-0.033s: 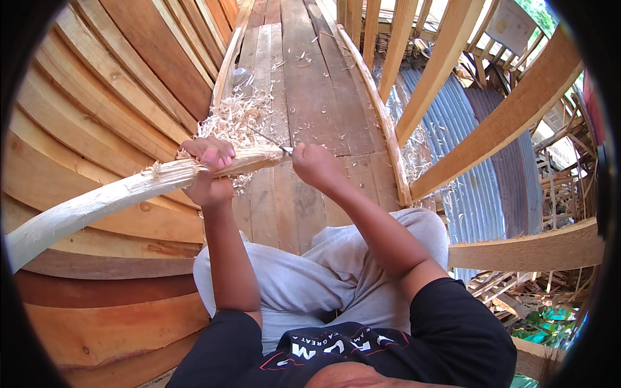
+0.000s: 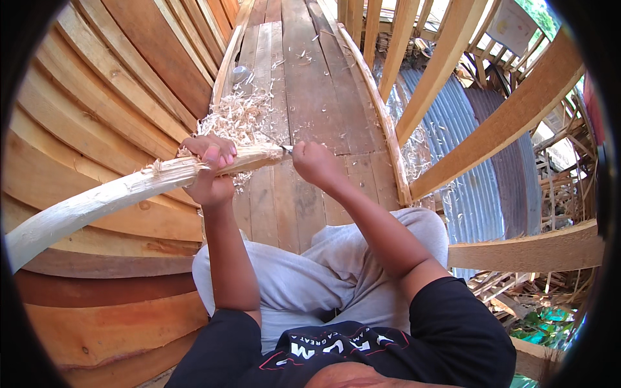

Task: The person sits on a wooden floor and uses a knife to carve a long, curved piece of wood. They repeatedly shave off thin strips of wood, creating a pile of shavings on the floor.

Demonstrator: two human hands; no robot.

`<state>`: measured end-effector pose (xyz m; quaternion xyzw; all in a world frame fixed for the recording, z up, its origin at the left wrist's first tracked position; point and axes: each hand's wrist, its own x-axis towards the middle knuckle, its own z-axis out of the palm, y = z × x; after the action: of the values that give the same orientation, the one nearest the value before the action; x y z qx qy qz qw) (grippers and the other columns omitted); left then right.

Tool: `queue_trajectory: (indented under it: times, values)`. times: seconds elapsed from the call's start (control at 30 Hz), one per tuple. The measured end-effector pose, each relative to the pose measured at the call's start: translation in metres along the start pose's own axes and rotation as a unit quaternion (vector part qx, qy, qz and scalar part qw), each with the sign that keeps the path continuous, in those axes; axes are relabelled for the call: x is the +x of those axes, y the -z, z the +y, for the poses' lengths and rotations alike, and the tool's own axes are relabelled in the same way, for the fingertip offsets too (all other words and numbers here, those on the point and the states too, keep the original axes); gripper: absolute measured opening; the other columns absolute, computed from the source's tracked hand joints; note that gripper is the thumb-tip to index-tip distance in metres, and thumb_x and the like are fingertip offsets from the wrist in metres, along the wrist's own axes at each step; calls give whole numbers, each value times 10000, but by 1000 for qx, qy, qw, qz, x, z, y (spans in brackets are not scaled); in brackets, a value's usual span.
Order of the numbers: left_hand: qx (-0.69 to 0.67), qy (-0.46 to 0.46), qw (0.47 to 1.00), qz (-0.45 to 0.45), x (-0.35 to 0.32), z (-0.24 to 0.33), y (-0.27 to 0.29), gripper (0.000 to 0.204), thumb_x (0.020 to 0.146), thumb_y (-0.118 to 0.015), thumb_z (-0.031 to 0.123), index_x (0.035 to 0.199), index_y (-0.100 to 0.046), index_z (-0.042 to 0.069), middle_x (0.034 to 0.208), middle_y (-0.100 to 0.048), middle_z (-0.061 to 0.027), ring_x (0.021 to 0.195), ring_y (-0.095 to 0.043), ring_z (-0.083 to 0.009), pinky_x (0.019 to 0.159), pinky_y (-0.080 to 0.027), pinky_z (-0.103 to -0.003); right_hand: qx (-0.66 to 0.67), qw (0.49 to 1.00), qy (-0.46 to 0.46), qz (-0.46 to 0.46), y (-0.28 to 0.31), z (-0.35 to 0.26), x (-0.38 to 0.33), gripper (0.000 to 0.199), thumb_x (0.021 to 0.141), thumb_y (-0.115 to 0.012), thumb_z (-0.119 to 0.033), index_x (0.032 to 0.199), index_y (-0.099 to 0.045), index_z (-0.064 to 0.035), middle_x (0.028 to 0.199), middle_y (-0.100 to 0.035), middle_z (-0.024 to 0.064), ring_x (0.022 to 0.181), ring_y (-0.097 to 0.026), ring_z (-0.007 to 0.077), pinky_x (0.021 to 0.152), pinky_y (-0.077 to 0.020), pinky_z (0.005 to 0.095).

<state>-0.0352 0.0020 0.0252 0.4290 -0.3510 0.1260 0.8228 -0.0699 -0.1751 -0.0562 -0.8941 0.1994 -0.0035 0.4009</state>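
My left hand (image 2: 210, 161) is wrapped round a long pale wooden pole (image 2: 97, 204), a little short of its carved end. The pole slants in from the left edge; its skin is smooth there, while the part near my hands is whittled and splintered. Closed in a fist, my right hand (image 2: 314, 163) grips a knife (image 2: 287, 148) just off the pole's tip. Only a short dark piece of the blade shows clearly, and the handle is hidden inside my fingers. Curled wood shavings (image 2: 242, 119) lie heaped beyond my left hand.
I sit cross-legged on a plank floor (image 2: 310, 97) between curved board walls (image 2: 123, 123) and upright timber ribs (image 2: 427, 71). A small round grey object (image 2: 241, 74) lies by the shavings. Outside the ribs, corrugated metal sheets (image 2: 475, 155) lie lower down.
The knife blade has shifted slightly at the pole's tip and shows less of its length. My left hand and the pole look unmoved.
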Motion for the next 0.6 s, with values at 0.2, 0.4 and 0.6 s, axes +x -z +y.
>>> queue_trajectory:
  times: [0.2,0.4,0.6]
  values:
    - [-54,0,997,49,3,-9,14,150,818,-576,47,743,-449,78,611,-471,-39,571,-478,-145,618,-440,-328,-12,999,-23,38,-30,58,38,530,907,-307,-325,882,-642,86,941,-610,329,939,-588,480,884,-442,512]
    - [-28,-8,999,33,1,-2,13,157,811,-579,27,736,-449,76,605,-466,-38,570,-472,-145,615,-436,-324,-21,999,-18,16,-16,18,11,493,912,-315,-301,922,-647,63,947,-626,309,956,-595,464,875,-444,524]
    - [-54,3,998,32,3,-10,1,147,806,-575,15,752,-451,73,624,-477,-44,579,-478,-150,619,-439,-332,-173,984,-5,-40,-33,142,78,405,904,-344,-217,986,-650,36,1017,-627,278,989,-601,434,865,-469,499]
